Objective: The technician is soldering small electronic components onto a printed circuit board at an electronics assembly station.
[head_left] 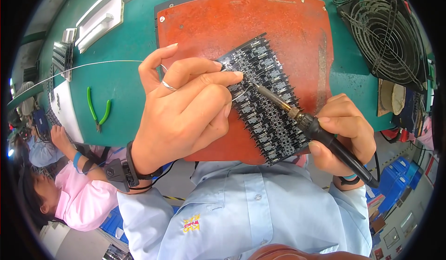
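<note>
My right hand [346, 132] is closed round the black handle of a soldering iron [325, 137]. The iron's tip meets the upper middle of a dark circuit board panel [265, 102] packed with rows of small parts. My left hand [186, 106] pinches a thin solder wire [239, 94], whose end reaches close to the iron's tip. The wire's other length [102, 62] runs off to the left. Fingertips of that hand also rest at the panel's upper left edge. Slanted, the panel lies on a red work board [209, 27].
Green-handled cutters [98, 109] lie left on the green table [125, 85]. White blocks [100, 23] sit at the far left, a black fan [383, 34] at the far right with a wire spool [391, 97] below it. A co-worker in a pink sleeve [83, 195] sits at left.
</note>
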A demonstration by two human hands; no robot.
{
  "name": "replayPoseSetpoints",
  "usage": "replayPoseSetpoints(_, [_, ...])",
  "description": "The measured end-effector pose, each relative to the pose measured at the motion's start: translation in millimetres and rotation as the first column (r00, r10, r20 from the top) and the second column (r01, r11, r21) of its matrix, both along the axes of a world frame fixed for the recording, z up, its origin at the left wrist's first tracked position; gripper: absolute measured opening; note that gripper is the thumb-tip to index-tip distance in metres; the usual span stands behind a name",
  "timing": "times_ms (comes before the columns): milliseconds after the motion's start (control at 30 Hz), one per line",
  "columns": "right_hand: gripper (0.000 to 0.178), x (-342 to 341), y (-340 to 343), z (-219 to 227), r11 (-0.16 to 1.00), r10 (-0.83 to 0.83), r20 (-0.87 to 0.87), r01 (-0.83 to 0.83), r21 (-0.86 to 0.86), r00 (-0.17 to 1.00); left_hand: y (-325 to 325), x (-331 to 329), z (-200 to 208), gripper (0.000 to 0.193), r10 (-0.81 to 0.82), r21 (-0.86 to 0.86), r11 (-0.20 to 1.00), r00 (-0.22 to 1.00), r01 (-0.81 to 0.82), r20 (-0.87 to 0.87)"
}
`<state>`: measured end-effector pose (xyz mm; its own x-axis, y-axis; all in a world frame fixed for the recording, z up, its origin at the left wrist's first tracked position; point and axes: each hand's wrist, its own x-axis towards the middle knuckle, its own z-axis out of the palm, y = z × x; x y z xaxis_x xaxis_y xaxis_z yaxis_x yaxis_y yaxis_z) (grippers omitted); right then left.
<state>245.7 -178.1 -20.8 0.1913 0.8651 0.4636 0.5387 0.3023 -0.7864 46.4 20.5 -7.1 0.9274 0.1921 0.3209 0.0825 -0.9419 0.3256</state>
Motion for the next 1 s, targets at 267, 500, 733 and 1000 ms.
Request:
replayPoseSetpoints(267, [0.033, -1, 0, 0, 1.000, -0.002, -0.005, 0.002, 0.003, 1.000, 3, 6, 1, 0.016, -0.027, 0.024, 0.999, 1.000, 0.027, 0.008])
replayPoseSetpoints(500, [0.034, -3, 1, 3, 1.000, -0.011, 0.018, 0.012, -0.007, 1.000, 1, 11, -3, 0.016, -0.030, 0.051, 0.998, 0.999, 0.029, 0.025])
replayPoseSetpoints(733, [0.037, -5, 3, 9, 1.000, -0.011, 0.053, 0.011, -0.011, 0.999, -4, -1, -13, 0.015, -0.044, 0.045, 0.998, 0.991, 0.039, 0.124])
replayPoseSetpoints(1000, [0.037, -5, 4, 7, 1.000, -0.010, 0.056, 0.011, -0.005, 0.998, -9, -3, -18, 0.015, -0.047, 0.054, 0.998, 0.990, 0.041, 0.132])
